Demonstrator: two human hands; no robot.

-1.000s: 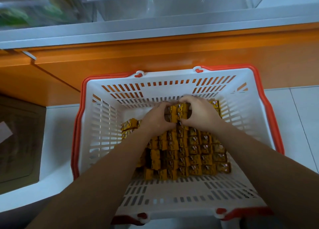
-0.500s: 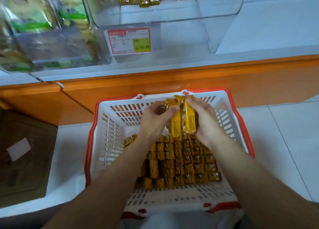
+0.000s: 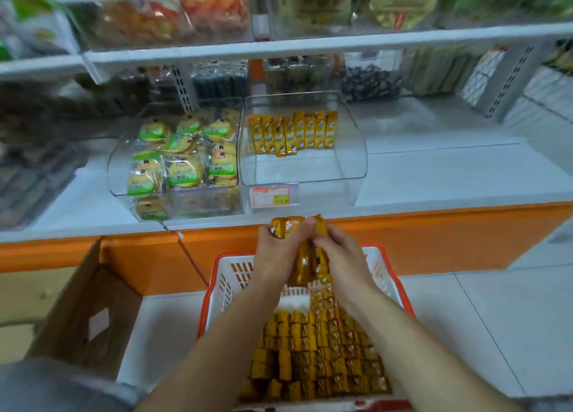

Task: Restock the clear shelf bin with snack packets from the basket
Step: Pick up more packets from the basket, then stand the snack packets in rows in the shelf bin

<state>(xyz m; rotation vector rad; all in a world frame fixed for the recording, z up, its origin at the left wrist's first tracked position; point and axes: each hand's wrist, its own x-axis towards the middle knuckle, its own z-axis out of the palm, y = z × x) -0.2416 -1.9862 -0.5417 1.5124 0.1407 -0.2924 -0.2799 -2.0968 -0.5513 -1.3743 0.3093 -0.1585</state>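
Observation:
A bunch of yellow snack packets (image 3: 307,261) is held upright between both hands, above the far end of the basket. My left hand (image 3: 276,252) grips it from the left and my right hand (image 3: 342,256) from the right. The white basket (image 3: 226,276) with a red rim stands on the floor below, with several rows of yellow packets (image 3: 316,352) standing in it. On the shelf ahead, the clear bin (image 3: 341,169) holds one row of the same yellow packets (image 3: 293,132) at its back; a price tag (image 3: 271,196) hangs on its front.
A second clear bin (image 3: 124,166) with green-and-yellow biscuit packs sits left of the target bin. An orange shelf base (image 3: 434,234) runs between basket and shelf. An open cardboard box (image 3: 83,312) stands at the left. Upper shelves hold more bagged goods.
Both hands lifted the bunch of packets out of the basket and up toward the shelf. The view tilted up, so the clear bin now shows in full.

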